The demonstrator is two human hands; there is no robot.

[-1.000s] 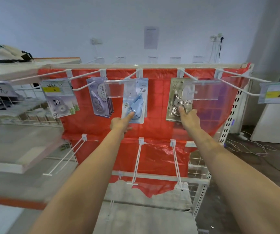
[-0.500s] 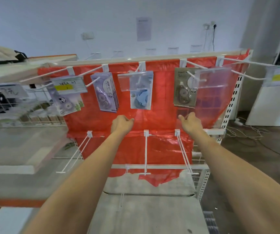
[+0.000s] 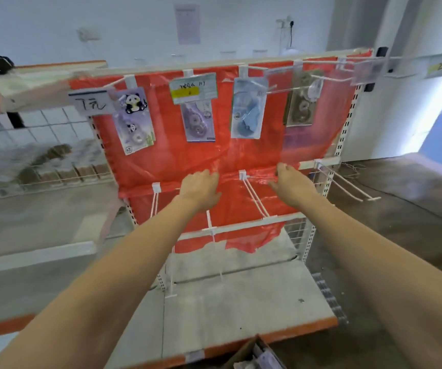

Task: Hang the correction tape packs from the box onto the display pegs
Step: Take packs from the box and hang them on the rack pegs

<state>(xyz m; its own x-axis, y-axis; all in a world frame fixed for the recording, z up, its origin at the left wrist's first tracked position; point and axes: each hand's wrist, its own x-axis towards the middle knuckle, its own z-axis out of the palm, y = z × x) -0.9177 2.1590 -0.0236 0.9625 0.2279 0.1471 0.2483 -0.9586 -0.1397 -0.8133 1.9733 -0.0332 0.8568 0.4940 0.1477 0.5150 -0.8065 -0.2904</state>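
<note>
Both the left hand [image 3: 201, 186] and the right hand [image 3: 291, 183] are empty with loose fingers, in front of the red plastic sheet [image 3: 241, 158]. Four correction tape packs [image 3: 247, 109] hang on the upper pegs [image 3: 289, 87]. The cardboard box [image 3: 254, 354] stands below; reach down there, and hold the next pack by its top hole.

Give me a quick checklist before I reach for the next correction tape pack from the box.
1. Left hand free: ok, holds nothing.
2. Right hand free: ok, holds nothing.
3. Box within view: ok, at the bottom edge, below the shelf.
4. Packs left in the box: cannot tell, mostly cut off.
5. Empty lower pegs available: ok, bare.
6. Hung packs secure, such as the panda pack: ok, though it hangs tilted.
</note>
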